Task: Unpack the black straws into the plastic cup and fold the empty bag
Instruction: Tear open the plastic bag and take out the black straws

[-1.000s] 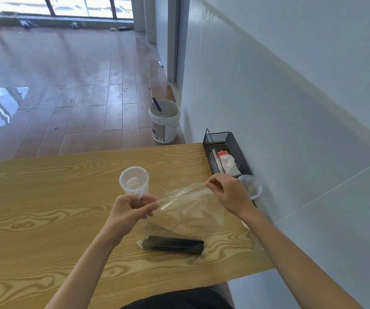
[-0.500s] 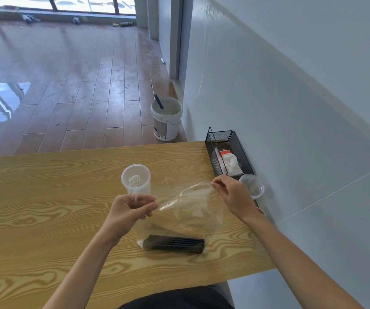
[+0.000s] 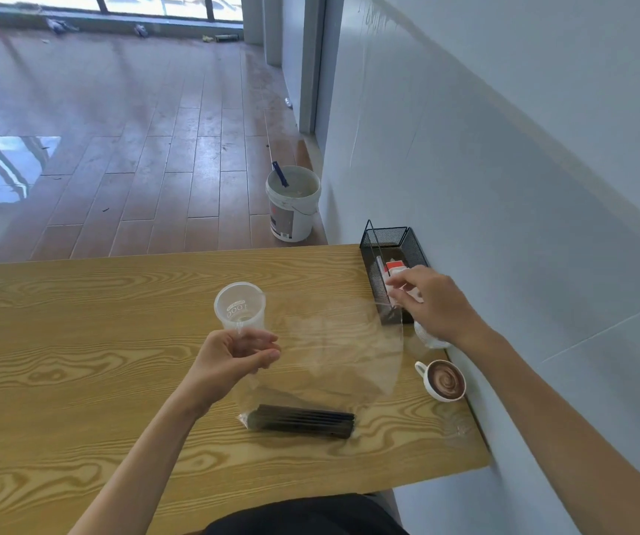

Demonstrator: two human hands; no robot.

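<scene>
A clear plastic bag [image 3: 333, 353] is stretched wide above the wooden table [image 3: 79, 341]. My left hand [image 3: 233, 361] pinches its left top edge, just in front of the clear plastic cup [image 3: 239, 306], which stands upright with nothing inside. My right hand [image 3: 432, 301] pinches the bag's right top edge, over the black mesh tray [image 3: 378, 245]. A bundle of black straws [image 3: 303, 420] lies flat in the bottom of the bag on the table, near the front edge.
A small white cup of latte [image 3: 445, 381] stands by the wall on the right. Another clear cup [image 3: 426, 337] is partly hidden under my right wrist. The mesh tray holds white and red packets. A white bucket [image 3: 293, 202] stands on the floor beyond the table.
My right hand has moved right and away, over the mesh tray, pulling the bag's mouth much wider. My left hand stays near the cup. The latte cup has come into view.
</scene>
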